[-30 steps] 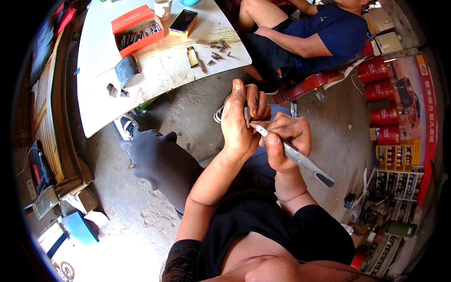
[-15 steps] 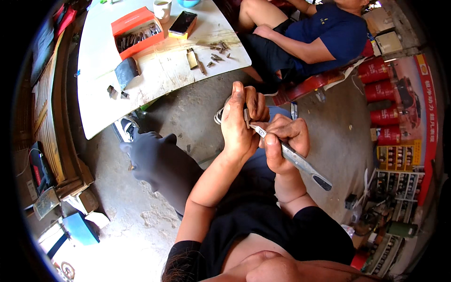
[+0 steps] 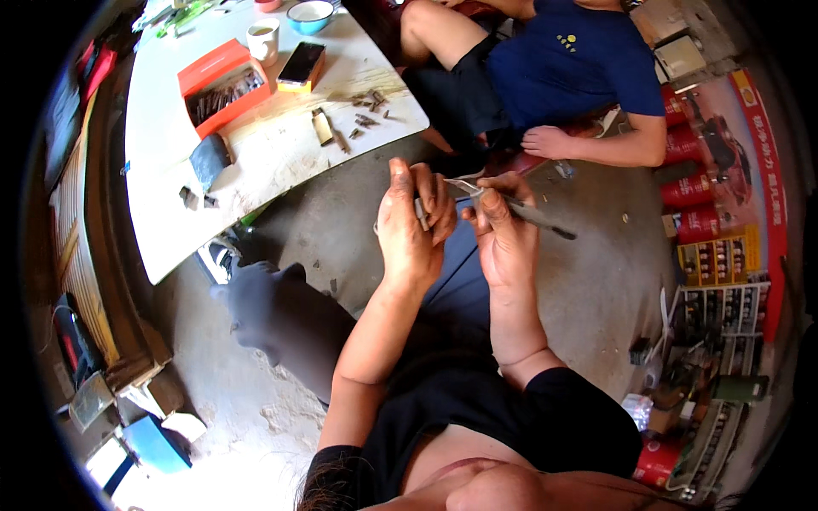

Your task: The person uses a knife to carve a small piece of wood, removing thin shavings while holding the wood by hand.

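My left hand (image 3: 407,234) is raised over my lap, fingers curled around a small grey piece (image 3: 422,214) that shows between thumb and fingers. Just to its right, my right hand (image 3: 507,243) grips a long metal knife-like tool (image 3: 545,223) between thumb and fingers, its pointed tip up beside my left fingertips. Beyond my hands, on the white table (image 3: 170,238), lie an orange box (image 3: 200,81) of small dark pieces, a small open cream case (image 3: 322,126), several loose brownish pieces (image 3: 366,119) and a dark pouch (image 3: 209,160).
A phone (image 3: 301,64) on a yellow box, a mug (image 3: 262,43) and a bowl (image 3: 309,15) are on the table. A seated co-worker (image 3: 567,68) is at upper right. Red containers (image 3: 686,192) and shelves (image 3: 720,311) line the right; a wooden bench (image 3: 81,238) stands left.
My right hand and tool have swung upward, the tool tip drawing away from the piece in my left hand. The co-worker's hand has lowered to the seat. The view has shifted slightly.
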`<state>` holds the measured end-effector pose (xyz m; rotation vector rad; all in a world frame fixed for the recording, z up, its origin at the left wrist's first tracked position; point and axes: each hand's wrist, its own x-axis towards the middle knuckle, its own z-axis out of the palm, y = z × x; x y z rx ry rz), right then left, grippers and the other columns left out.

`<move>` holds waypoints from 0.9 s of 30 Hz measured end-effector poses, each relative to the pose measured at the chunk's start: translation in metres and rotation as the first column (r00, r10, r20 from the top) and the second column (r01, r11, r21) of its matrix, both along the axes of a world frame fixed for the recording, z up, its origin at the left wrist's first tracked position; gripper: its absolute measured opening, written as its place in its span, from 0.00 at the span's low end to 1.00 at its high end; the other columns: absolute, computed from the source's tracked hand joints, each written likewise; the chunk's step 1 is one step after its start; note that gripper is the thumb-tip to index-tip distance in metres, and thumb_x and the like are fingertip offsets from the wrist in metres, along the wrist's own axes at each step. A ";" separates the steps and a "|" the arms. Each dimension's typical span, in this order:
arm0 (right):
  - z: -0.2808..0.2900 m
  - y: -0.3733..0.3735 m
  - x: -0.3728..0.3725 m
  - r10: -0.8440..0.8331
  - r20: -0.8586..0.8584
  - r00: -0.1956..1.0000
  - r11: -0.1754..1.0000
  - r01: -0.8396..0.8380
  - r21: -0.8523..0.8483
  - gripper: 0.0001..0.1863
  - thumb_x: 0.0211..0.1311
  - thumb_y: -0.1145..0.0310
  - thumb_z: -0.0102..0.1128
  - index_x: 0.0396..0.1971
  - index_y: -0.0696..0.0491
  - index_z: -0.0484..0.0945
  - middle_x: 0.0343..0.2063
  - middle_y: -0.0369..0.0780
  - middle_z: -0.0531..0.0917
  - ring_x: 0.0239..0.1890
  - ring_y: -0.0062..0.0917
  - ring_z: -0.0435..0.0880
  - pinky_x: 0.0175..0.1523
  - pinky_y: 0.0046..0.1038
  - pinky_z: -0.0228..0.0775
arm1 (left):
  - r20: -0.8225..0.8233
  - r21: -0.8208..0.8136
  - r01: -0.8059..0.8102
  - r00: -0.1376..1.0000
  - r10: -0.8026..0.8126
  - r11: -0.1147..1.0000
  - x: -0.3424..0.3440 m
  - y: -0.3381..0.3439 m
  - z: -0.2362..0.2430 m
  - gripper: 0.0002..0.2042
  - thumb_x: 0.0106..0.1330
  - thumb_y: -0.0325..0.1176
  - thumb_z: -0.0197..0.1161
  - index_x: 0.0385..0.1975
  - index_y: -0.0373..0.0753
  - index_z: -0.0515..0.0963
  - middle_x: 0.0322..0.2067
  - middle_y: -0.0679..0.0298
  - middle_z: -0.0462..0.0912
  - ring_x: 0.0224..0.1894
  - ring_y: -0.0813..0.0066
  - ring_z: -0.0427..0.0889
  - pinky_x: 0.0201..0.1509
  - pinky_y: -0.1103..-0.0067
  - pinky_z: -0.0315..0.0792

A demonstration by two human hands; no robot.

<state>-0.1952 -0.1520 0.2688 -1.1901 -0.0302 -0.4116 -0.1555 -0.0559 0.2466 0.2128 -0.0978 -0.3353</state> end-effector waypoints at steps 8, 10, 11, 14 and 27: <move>-0.004 -0.010 -0.002 0.188 -0.020 0.982 0.954 -0.177 0.240 0.19 0.66 0.56 0.53 0.44 0.59 0.73 0.39 0.37 0.79 0.35 0.15 0.75 0.42 0.24 0.76 | -0.059 0.036 0.006 0.998 -0.004 0.999 0.002 -0.002 -0.003 0.25 0.73 0.52 0.40 0.15 0.43 0.58 0.11 0.71 0.53 0.12 0.83 0.46 0.14 0.83 0.42; -0.005 -0.012 -0.001 0.199 -0.004 0.980 0.943 -0.191 0.272 0.23 0.68 0.53 0.49 0.46 0.60 0.72 0.41 0.40 0.78 0.36 0.16 0.76 0.43 0.26 0.75 | -0.060 0.065 -0.011 0.998 0.015 0.998 0.002 -0.004 -0.003 0.25 0.73 0.51 0.40 0.15 0.43 0.58 0.11 0.72 0.53 0.12 0.84 0.46 0.14 0.83 0.41; -0.005 -0.012 -0.001 0.192 -0.025 0.981 0.952 -0.180 0.250 0.22 0.68 0.54 0.49 0.46 0.60 0.72 0.42 0.40 0.78 0.36 0.16 0.76 0.43 0.26 0.75 | -0.062 0.059 -0.014 0.998 0.018 0.998 0.002 -0.004 -0.003 0.25 0.73 0.51 0.40 0.15 0.43 0.58 0.11 0.72 0.53 0.12 0.84 0.46 0.14 0.83 0.41; -0.004 -0.011 -0.001 0.152 -0.077 0.985 0.973 -0.136 0.185 0.18 0.68 0.59 0.50 0.45 0.59 0.72 0.42 0.39 0.78 0.36 0.16 0.76 0.43 0.26 0.75 | -0.070 0.046 -0.019 0.997 0.023 0.999 0.002 -0.005 -0.002 0.25 0.73 0.51 0.40 0.15 0.43 0.57 0.11 0.72 0.52 0.11 0.84 0.46 0.13 0.83 0.41; -0.013 0.000 0.004 -0.012 -0.073 0.997 0.992 0.003 -0.125 0.13 0.62 0.66 0.61 0.40 0.60 0.75 0.32 0.38 0.82 0.33 0.16 0.81 0.41 0.18 0.76 | -0.109 0.032 -0.043 0.993 0.047 0.999 -0.001 0.001 -0.003 0.24 0.73 0.51 0.41 0.16 0.44 0.58 0.11 0.72 0.54 0.11 0.83 0.49 0.14 0.83 0.44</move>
